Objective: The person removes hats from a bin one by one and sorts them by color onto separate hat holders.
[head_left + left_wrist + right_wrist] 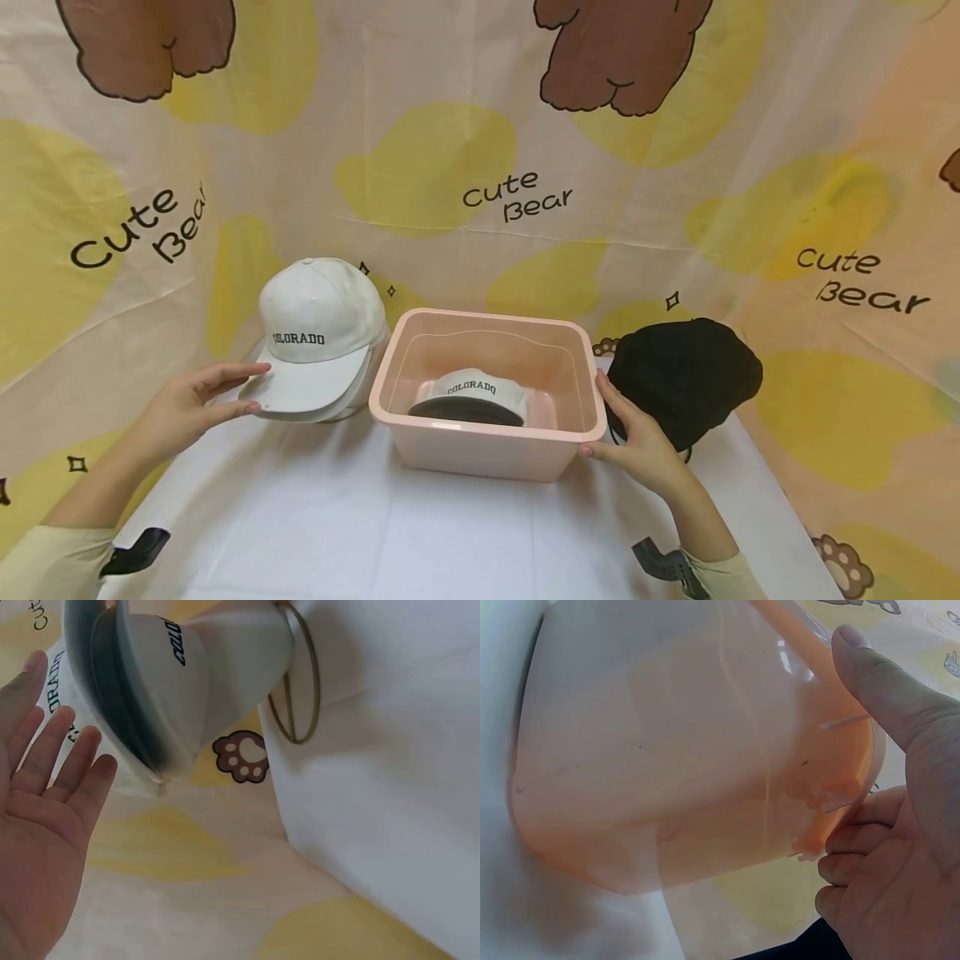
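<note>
A stack of white baseball caps (pixel 311 308) lettered COLORADO stands at the left. My left hand (pixel 191 404) is at the brim of the top cap, its thumb and fingers extended. In the left wrist view, that hand (pixel 52 802) shows straight fingers beside the dark-undersided brims (pixel 124 690). A pink plastic bin (pixel 472 450) sits in the middle, with another white cap (pixel 476 392) inside, its dark brim underside facing me. My right hand (pixel 637 442) grips the bin's right front corner. In the right wrist view, its fingers (pixel 855 847) curl at the bin's rim.
A black cap (pixel 682 375) rests right of the bin, close behind my right hand, with a thin dark cord beneath it. A white cloth (pixel 330 517) covers the table. Behind hangs a bear-patterned backdrop (pixel 420 167). An olive loop (pixel 311 682) hangs by the stacked caps.
</note>
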`<state>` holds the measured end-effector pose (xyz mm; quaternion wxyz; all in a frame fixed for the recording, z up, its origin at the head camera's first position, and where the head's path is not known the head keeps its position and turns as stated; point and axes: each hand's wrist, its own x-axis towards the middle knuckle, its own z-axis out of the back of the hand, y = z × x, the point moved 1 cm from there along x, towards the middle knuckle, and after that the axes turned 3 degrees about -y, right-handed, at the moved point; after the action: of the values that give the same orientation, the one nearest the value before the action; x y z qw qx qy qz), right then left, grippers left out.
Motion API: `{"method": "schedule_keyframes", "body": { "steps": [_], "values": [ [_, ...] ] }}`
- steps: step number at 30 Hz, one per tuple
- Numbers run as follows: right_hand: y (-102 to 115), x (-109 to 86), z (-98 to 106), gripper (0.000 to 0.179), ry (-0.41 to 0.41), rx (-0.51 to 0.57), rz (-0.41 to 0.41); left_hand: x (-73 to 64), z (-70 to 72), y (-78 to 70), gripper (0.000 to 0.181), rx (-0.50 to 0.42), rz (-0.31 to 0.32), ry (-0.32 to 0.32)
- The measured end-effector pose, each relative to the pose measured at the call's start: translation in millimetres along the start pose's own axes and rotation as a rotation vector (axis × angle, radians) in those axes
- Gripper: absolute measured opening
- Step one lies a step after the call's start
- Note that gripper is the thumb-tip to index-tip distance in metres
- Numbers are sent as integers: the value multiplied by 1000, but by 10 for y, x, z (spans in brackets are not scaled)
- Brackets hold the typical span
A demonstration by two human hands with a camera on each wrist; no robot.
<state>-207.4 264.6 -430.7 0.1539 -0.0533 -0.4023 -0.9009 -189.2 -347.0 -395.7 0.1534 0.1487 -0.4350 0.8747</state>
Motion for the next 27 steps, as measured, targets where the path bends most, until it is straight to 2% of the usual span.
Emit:
{"method": "schedule_keyframes", "body": {
  "steps": [7,14,22,27],
  "values": [
    [12,4,-12,112,3,7,-1,123,50,-152,45,-39,53,34],
    [12,-5,-3,112,-7,7,15,316,34,-360,43,-117,13,94],
    [4,-1,-11,112,-7,5,17,527,-35,-597,43,-110,-4,129],
    [12,0,-3,111,-12,14,18,677,-128,-714,43,-106,-10,181]
  ]
}}
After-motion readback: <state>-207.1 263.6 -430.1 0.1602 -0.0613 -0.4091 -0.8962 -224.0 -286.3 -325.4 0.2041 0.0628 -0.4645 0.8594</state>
